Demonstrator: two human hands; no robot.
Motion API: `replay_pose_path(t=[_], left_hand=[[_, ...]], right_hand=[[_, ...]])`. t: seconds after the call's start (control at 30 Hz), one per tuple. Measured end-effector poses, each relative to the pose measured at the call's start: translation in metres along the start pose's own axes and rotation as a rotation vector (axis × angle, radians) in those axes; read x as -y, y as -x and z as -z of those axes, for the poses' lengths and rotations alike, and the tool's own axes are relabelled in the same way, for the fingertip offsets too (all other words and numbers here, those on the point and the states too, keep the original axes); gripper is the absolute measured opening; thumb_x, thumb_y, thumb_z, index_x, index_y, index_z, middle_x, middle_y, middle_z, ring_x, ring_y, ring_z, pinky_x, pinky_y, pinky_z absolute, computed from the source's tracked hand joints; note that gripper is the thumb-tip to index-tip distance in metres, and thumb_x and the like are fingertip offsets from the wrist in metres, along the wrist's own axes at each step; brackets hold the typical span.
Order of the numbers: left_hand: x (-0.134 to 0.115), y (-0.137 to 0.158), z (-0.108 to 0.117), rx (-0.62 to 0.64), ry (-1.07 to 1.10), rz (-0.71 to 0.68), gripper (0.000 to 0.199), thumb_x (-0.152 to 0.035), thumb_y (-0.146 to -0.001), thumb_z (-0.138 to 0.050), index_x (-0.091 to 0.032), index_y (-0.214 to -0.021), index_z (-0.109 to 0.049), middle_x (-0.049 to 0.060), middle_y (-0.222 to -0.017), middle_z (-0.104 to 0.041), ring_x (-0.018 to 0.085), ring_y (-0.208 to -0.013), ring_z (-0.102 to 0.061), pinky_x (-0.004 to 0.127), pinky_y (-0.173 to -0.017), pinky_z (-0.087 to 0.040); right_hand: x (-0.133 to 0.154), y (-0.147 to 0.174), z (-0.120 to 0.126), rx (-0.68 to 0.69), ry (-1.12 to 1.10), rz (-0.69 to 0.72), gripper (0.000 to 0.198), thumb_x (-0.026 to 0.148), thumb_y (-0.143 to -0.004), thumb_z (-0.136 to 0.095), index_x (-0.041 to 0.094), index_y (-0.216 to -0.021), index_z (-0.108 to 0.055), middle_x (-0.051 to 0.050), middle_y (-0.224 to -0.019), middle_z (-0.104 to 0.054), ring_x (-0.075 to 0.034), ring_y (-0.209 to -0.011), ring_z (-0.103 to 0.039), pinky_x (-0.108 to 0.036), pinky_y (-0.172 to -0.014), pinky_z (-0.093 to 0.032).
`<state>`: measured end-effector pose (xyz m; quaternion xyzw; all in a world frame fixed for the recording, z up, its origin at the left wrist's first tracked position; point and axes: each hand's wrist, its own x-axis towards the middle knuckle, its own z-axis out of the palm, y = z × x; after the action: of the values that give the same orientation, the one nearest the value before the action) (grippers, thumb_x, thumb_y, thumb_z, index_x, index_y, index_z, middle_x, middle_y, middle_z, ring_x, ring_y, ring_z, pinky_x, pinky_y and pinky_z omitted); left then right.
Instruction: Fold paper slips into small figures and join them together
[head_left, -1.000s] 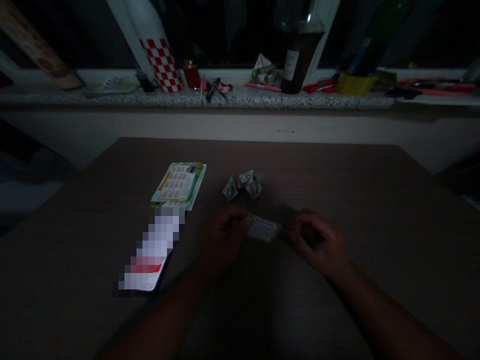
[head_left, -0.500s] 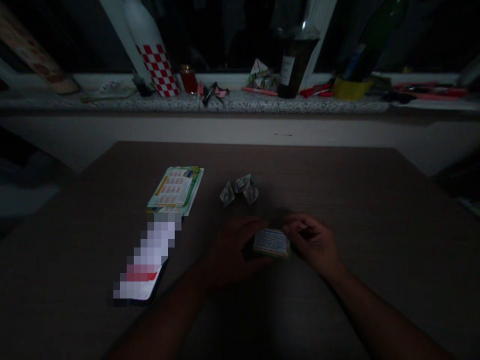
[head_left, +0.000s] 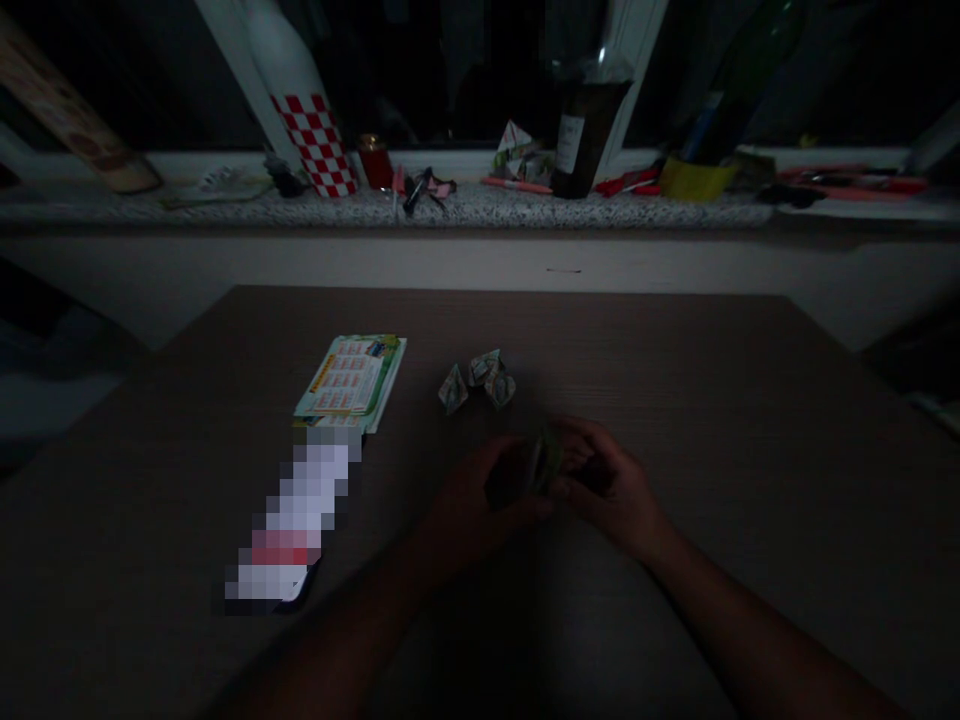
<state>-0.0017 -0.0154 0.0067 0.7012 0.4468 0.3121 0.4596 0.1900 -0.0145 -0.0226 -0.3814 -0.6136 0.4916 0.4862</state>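
Observation:
Both hands meet over the middle of the table, closed on a small folded piece of printed paper (head_left: 547,460) that stands tilted nearly edge-on between them. My left hand (head_left: 469,500) grips it from the left, thumb low and fingers at the top. From the right, my right hand (head_left: 619,490) pinches its other side with thumb and fingers. Dim light hides much of the fold. Just beyond the hands lie several pointed folded-paper pieces, one set apart (head_left: 453,390) and others clustered (head_left: 492,376). To the left is a stack of printed calendar sheets (head_left: 346,380).
A phone (head_left: 300,530) with a pixelated lit screen lies left of my forearm, touching the stack. Behind the brown table (head_left: 675,350), a granite windowsill (head_left: 480,208) holds a checkered bottle (head_left: 319,140), a dark bottle (head_left: 585,140), a red jar (head_left: 373,162) and pens.
The folded paper has turned from lying flat, printed face up, to standing almost edge-on. My right hand has moved slightly left, closer to my left hand.

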Motion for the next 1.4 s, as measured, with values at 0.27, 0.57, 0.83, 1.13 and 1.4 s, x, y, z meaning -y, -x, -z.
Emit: replay_pose_path(t=[0.27,0.57,0.83,1.13,1.4], left_hand=[[0.002,0.002,0.0,0.015,0.003,-0.022,0.053,-0.04,-0.078,-0.065,-0.022,-0.124,-0.046,0.008,-0.117,-0.061,0.023,-0.105,-0.059,0.038,-0.087,-0.048],[0.006,0.002,0.006,-0.051,-0.166,-0.036,0.049,-0.032,-0.093,-0.04,-0.02,-0.139,-0.029,0.011,-0.12,-0.06,0.024,-0.102,-0.06,0.04,-0.09,-0.047],[0.009,0.0,0.013,-0.049,-0.464,-0.325,0.053,-0.013,-0.087,-0.044,-0.024,-0.137,-0.034,0.01,-0.144,-0.035,0.024,-0.132,-0.034,0.043,-0.108,-0.033],[0.004,-0.002,0.023,0.1,-0.724,-0.396,0.056,-0.001,-0.071,-0.05,-0.023,-0.122,-0.054,0.008,-0.147,-0.029,0.027,-0.136,-0.022,0.05,-0.108,-0.029],[0.01,-0.011,0.025,0.078,-0.759,-0.471,0.024,-0.012,-0.083,-0.051,-0.022,-0.097,-0.067,0.005,-0.139,-0.045,0.024,-0.134,-0.03,0.044,-0.107,-0.03]], right_hand=[[0.007,0.0,-0.001,0.01,0.025,-0.047,0.057,0.027,-0.075,-0.071,0.024,-0.125,-0.044,-0.006,-0.101,-0.064,-0.02,-0.092,-0.064,-0.031,-0.076,-0.053],[0.008,0.0,0.002,-0.011,0.026,-0.149,0.048,0.025,-0.082,-0.06,0.024,-0.128,-0.044,-0.006,-0.099,-0.066,-0.017,-0.076,-0.065,-0.027,-0.063,-0.052],[0.004,-0.002,0.004,-0.053,0.287,-0.092,0.055,0.013,-0.08,-0.056,0.023,-0.132,-0.042,-0.007,-0.108,-0.066,-0.018,-0.085,-0.065,-0.031,-0.074,-0.053],[-0.004,-0.003,0.004,-0.061,0.085,-0.149,0.073,0.016,-0.081,-0.059,0.029,-0.141,-0.02,-0.011,-0.131,-0.053,-0.021,-0.108,-0.061,-0.039,-0.089,-0.051],[-0.006,-0.019,0.017,0.123,0.253,-0.104,0.058,0.017,-0.079,-0.06,0.026,-0.133,-0.039,-0.008,-0.122,-0.059,-0.022,-0.109,-0.059,-0.04,-0.092,-0.05]])
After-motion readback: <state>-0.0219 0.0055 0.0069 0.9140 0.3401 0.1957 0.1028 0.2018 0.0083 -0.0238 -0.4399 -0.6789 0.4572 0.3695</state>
